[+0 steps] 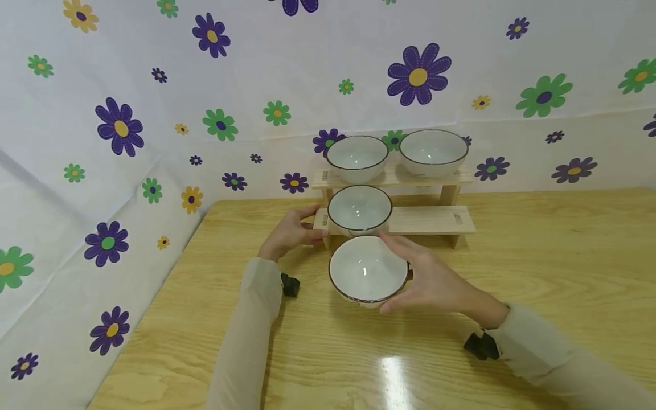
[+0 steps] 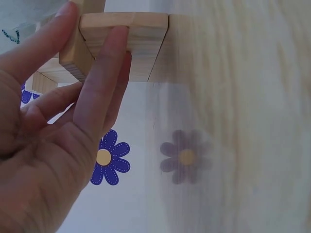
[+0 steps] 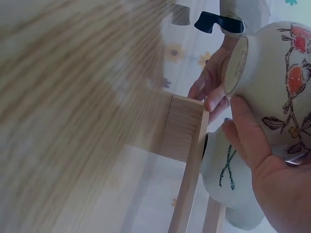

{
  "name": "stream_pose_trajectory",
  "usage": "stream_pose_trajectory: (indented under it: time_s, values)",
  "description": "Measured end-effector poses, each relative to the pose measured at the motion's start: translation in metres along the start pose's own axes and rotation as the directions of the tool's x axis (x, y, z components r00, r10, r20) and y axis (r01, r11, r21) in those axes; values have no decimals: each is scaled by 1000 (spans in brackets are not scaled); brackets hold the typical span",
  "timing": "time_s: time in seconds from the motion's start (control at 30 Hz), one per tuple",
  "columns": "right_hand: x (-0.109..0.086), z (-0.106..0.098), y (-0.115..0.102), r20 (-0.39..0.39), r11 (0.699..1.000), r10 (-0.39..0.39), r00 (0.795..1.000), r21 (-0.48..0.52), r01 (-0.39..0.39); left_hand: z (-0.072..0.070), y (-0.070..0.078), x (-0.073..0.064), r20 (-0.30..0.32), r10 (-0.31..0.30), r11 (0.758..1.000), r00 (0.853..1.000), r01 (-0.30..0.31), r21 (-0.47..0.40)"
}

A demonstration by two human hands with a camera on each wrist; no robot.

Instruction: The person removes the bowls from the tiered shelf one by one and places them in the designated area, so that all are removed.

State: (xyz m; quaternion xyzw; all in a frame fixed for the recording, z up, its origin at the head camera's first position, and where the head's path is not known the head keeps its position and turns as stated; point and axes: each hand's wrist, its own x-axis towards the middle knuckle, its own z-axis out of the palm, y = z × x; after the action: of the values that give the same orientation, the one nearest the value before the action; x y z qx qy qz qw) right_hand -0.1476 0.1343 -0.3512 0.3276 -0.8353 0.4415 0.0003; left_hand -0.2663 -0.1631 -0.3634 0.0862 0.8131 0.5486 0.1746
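My right hand [image 1: 435, 280] grips the right side of a white bowl [image 1: 368, 269] with a dark rim, in front of a two-tier wooden stand [image 1: 425, 220]. Red and brown painted decoration covers this bowl's outside in the right wrist view, where its foot ring shows above the fingertips. At the stand's left end, my left hand [image 1: 291, 232] holds the lower shelf, thumb at the board and fingers against the leg [image 2: 146, 53] in the left wrist view. A second bowl [image 1: 360, 208] sits on the lower shelf's left part, just behind the held one.
Two more dark-rimmed bowls stand on the upper shelf, one left [image 1: 357, 154] and one right [image 1: 433, 148]. The glossy wooden table [image 1: 553, 256] reaches back to a white flowered cloth [image 1: 307, 68], which also hangs along the left side.
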Motion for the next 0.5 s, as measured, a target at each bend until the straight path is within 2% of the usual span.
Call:
stream_pose_trajectory:
  time_s: [0.33,0.5]
  values:
    - [4,12,-5,60,1000,14,998,-20,-13,0,-3,-1,0,-5,1000,1000,5,6]
    - [9,15,-5,89,997,66,994,-38,-62,-1,1,2,2,-5,1000,1000,5,15]
